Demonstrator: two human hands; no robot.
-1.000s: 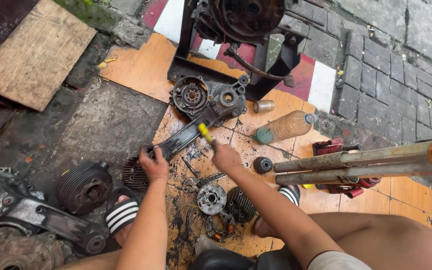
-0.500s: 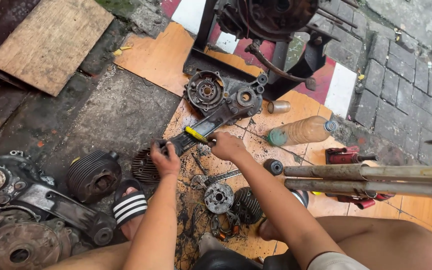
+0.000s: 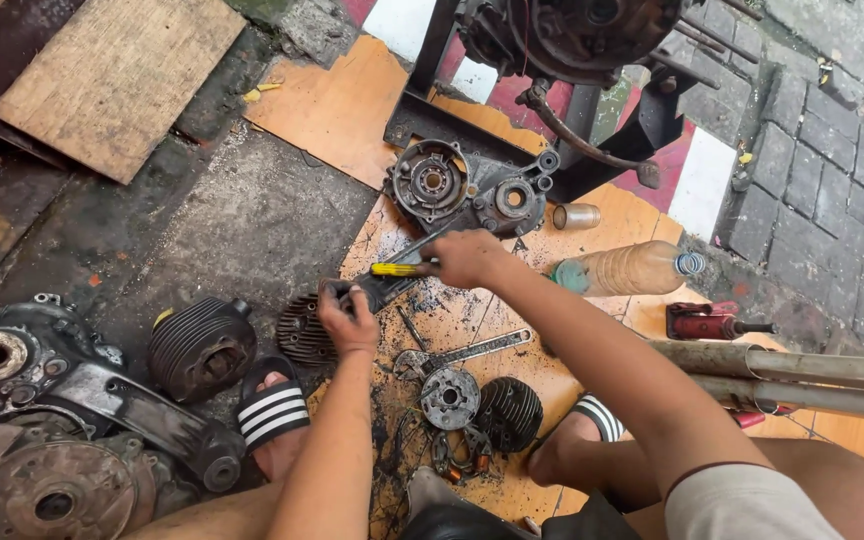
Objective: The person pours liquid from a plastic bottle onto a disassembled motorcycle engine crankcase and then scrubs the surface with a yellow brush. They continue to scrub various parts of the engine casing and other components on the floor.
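Now the yellow-handled screwdriver (image 3: 399,268) is held level, its handle pointing toward nine o'clock out of the right hand (image 3: 467,258), which is closed around the shaft end of the handle. A second ago the same tool was raised, with the yellow tip tilted up toward twelve o'clock above the work; half a second ago it was already being lowered. The tool has thus been brought down onto the dark metal part (image 3: 377,292), a long greasy piece lying on the orange board (image 3: 337,105) just at six o'clock of the engine casing (image 3: 472,190).

The left hand (image 3: 349,318) is closed on the near end of that metal part and has been kept there through all three moments, so the part has been pinned down while the tool was swung in. From this it may be judged that the work has passed from positioning to actual levering or scraping on the part; whether the blade is seated cannot be told, since it is hidden under the right hand.

At three o'clock of the right hand a plastic bottle (image 3: 632,268) lies on its side. At six o'clock, between the sandalled feet, a round toothed disc (image 3: 450,397) and a finned cylinder (image 3: 509,412) are seen, with a second finned cylinder (image 3: 202,348) at eight o'clock.
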